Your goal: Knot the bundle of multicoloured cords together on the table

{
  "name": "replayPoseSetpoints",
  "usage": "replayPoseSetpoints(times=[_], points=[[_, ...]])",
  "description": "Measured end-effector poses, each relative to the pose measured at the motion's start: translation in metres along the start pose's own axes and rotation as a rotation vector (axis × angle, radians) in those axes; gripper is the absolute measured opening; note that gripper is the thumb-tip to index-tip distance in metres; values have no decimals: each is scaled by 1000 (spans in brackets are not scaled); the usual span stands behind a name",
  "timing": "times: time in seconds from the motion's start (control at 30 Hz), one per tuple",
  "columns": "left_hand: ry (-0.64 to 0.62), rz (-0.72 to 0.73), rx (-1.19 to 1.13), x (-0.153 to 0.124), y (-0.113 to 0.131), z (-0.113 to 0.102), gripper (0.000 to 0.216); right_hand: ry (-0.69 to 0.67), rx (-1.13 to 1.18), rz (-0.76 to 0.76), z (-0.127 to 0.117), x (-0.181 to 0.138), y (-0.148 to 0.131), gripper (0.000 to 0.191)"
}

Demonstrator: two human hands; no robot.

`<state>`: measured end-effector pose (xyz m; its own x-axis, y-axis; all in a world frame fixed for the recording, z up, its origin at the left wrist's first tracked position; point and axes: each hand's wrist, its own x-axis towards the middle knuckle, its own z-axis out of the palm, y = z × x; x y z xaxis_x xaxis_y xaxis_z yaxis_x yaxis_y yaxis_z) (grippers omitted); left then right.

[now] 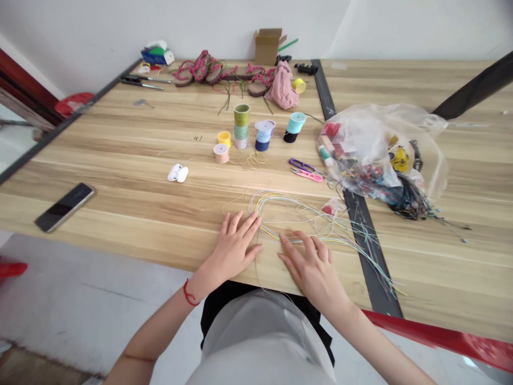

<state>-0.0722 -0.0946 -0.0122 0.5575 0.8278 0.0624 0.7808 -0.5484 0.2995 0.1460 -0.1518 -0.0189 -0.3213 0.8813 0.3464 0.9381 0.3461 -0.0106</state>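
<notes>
A looped bundle of thin cords (296, 200), in pale blue, yellow and white, lies on the wooden table near its front edge. Its loose ends fan out to the right across the dark strip. My left hand (237, 245) rests on the table with fingers stretched out, the fingertips at the left bend of the bundle. My right hand (315, 266) lies with fingers spread over the lower strands. One thin thread hangs over the table edge between my hands. Beyond the bundle lie purple thread snips (301, 164) and pink thread snips (308, 175).
Stacked thread spools (241, 128) stand mid-table. A clear plastic bag (372, 139) with mixed contents sits right. An earbud case (178, 173) and a phone (64, 207) lie left. Pink-and-brown braided cords (208, 69), a pink cloth pouch (282, 88) and a cardboard box (267, 47) are at the back.
</notes>
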Motion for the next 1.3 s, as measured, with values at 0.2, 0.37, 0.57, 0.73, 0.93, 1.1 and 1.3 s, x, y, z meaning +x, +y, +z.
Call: replayPoseSetpoints(times=[0.2, 0.37, 0.57, 0.73, 0.93, 1.1, 1.3], points=[[34, -4, -104, 1, -2, -4, 91, 39, 87, 38, -2, 16, -2, 31], [98, -18, -44, -4, -1, -3, 82, -4, 101, -3, 4, 36, -13, 35], [205, -34, -20, -24, 8, -1, 52, -57, 92, -56, 12, 44, -16, 36], [172, 48, -60, -41, 22, 2, 42, -81, 177, -56, 13, 47, -3, 34], [199, 59, -98, -39, 24, 2, 39, -94, 328, -71, 13, 45, 12, 32], [221, 59, -98, -20, 19, -2, 39, -76, 394, -62, 10, 45, 17, 26], [205, 52, -189, -5, 17, 3, 34, -45, 456, -43, 16, 58, 24, 15]])
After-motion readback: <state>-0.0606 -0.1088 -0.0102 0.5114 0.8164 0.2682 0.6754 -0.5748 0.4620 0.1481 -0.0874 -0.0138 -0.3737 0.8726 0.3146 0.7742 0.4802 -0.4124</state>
